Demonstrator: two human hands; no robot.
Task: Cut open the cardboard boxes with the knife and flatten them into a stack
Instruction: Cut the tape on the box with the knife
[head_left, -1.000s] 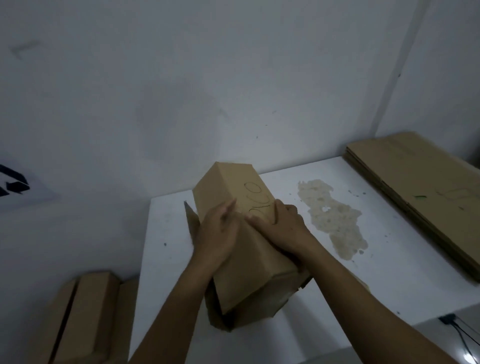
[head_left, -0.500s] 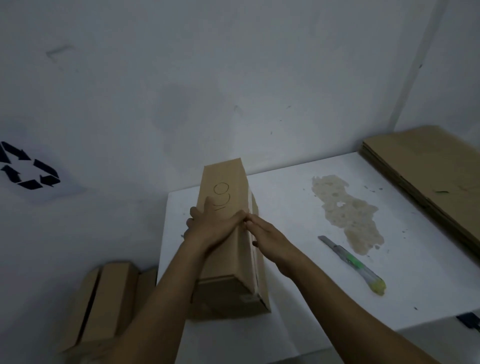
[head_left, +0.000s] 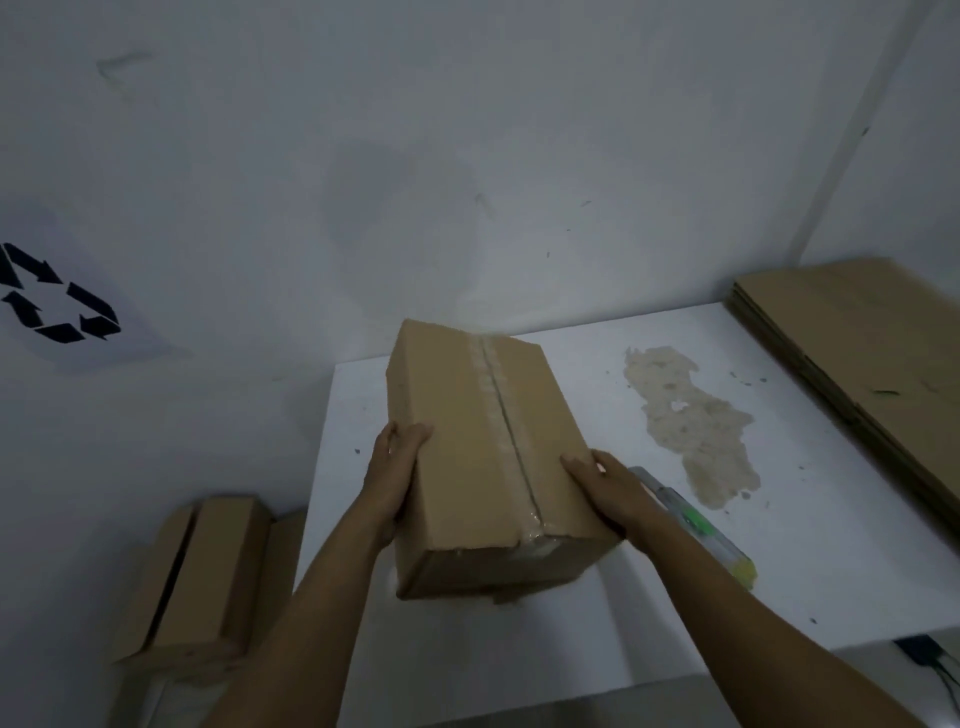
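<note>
Hard to make out the fingers of the left hand (head_left: 395, 467): tucked down the left wall of the taped cardboard box (head_left: 483, 441), with only the thumb laid over the top edge. Same with the right hand (head_left: 608, 486): thumb on top, fingers wrapped down the right wall, out of sight. Clasping from both sides, forearms reaching in from the near edge, cut off by the frame. Resting on or held just above the white table (head_left: 779, 571), near its left end; cannot tell which. Partly hidden behind the right wrist, a utility knife (head_left: 696, 525). Far right, cut off, a stack of flattened cardboard (head_left: 857, 353). Left on the floor, dim, more boxes (head_left: 208, 577).
</note>
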